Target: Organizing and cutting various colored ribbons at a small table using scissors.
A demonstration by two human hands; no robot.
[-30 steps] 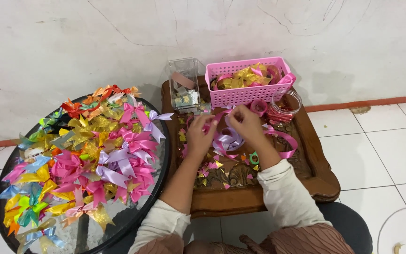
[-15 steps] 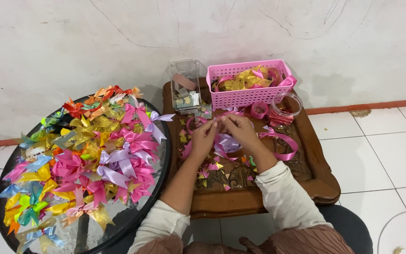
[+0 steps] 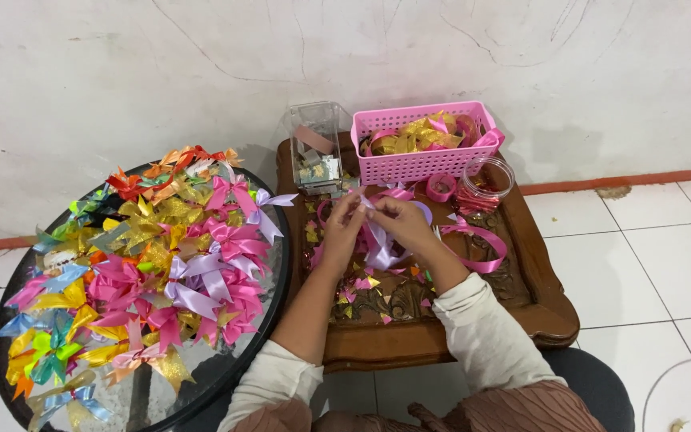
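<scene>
Lilac satin ribbon is being worked between both hands over the middle of a carved wooden table, as seen in the single head view. The left hand is being held partly closed, its fingertips pinching the upper end of the ribbon; the right hand is likewise being kept curled, thumb and forefinger gripping the same piece just beside the left, so that the two hands are nearly touching. A loop of the ribbon is hanging below the hands, and it appears only part-formed; whether a knot or fold has been fixed cannot be told, since the fingers are covering that point. A length of pink ribbon is lying loose on the table to the right of the hands, and small cut scraps are being left scattered across the carved surface. At the far edge a pink perforated basket is holding gold and pink ribbon, with a clear plastic box to its left and a clear round tub to its right. On the round glass table at the left a large heap of finished bows in many colours is being stored. Judged from this, most output is done, while one bow is in hand and supply is remaining.
</scene>
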